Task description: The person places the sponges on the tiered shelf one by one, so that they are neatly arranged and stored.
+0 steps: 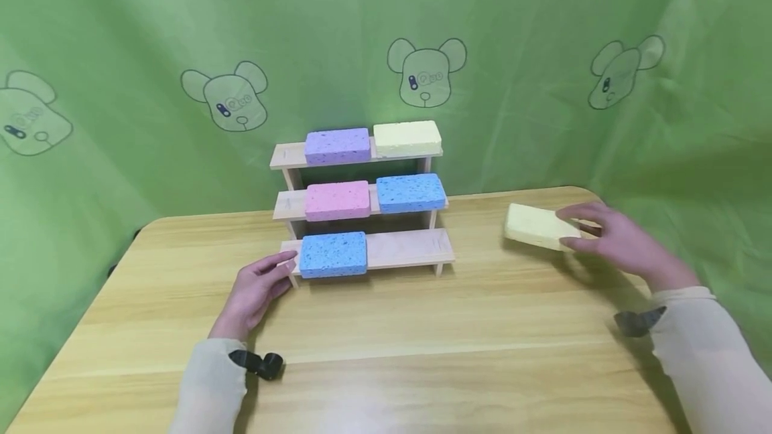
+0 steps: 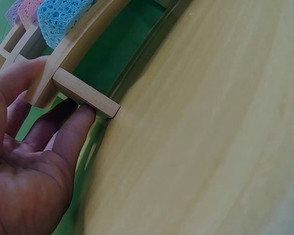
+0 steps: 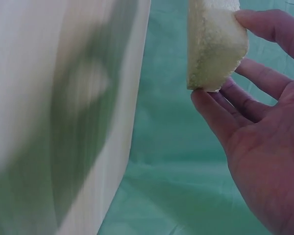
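My right hand (image 1: 621, 236) pinches a pale yellow sponge (image 1: 539, 226) by its right end, above the table on the right. In the right wrist view the sponge (image 3: 216, 46) sits between thumb and fingertips. My left hand (image 1: 256, 290) holds the left end of the lowest step of a three-step wooden rack (image 1: 410, 248). In the left wrist view its thumb lies on the board and its fingers touch the leg (image 2: 85, 93). Beside that hand, a blue sponge (image 1: 333, 254) lies on the lowest step, with bare board to its right.
On the middle step lie a pink sponge (image 1: 338, 200) and another blue sponge (image 1: 411, 193). The top step bears a purple sponge (image 1: 338, 146) and a pale yellow sponge (image 1: 407, 138). A green curtain (image 1: 326, 39) hangs behind the wooden table (image 1: 422, 353).
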Tool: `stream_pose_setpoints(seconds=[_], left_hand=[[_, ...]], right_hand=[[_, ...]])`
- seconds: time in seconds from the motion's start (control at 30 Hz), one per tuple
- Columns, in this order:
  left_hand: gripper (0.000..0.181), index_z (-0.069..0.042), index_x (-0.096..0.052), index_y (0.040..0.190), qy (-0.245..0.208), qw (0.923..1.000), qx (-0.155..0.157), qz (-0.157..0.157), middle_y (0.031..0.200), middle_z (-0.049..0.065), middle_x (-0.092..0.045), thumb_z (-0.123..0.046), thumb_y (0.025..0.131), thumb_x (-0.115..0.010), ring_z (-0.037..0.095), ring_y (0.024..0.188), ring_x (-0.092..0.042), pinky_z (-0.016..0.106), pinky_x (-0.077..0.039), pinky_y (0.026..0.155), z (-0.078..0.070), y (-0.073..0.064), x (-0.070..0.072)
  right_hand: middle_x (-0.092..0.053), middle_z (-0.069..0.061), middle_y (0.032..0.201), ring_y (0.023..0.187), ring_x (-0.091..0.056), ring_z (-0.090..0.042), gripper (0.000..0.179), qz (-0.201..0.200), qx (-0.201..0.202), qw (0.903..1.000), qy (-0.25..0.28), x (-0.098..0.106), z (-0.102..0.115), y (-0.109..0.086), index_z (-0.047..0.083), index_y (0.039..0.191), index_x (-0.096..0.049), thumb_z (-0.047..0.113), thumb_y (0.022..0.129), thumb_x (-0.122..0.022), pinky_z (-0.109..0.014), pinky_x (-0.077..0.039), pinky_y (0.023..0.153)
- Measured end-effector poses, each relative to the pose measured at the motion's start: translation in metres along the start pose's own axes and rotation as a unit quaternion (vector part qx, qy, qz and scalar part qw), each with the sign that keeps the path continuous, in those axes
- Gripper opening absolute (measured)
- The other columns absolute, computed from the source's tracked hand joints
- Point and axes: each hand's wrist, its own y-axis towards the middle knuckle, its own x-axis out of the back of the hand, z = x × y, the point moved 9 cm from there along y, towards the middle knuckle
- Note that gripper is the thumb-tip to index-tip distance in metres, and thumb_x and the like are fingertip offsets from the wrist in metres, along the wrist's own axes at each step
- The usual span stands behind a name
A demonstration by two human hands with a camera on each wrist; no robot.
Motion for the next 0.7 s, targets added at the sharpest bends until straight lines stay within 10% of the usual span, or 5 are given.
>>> stream_pose_setpoints(seconds=[0.37,0.7], left_hand=[[0.029,-0.005,-0.068,0.121,0.004,1.0,0.001,-0.005,0.14,0.014,-0.049,-0.007,0.092,-0.069,0.016,0.107,-0.063,0.033,-0.052,0.097,0.0,0.0,0.002],[0.033,0.0,-0.065,0.124,-0.002,1.0,0.003,-0.001,0.14,0.015,-0.05,-0.004,0.092,-0.067,0.017,0.106,-0.064,0.034,-0.052,0.097,0.003,0.001,0.001]], right_hand=[[-0.045,-0.023,0.135,0.122,-0.043,-0.044,0.054,-0.006,0.017,0.9997,0.013,-0.004,0.02,-0.001,-0.006,0.133,-0.054,0.013,0.087,-0.076,-0.001,-0.034,0.092],[-0.049,-0.018,0.133,0.115,-0.041,0.002,0.052,-0.011,0.039,0.9988,0.027,-0.009,0.03,-0.002,-0.004,0.13,-0.057,0.011,0.085,-0.078,-0.001,-0.034,0.093]])
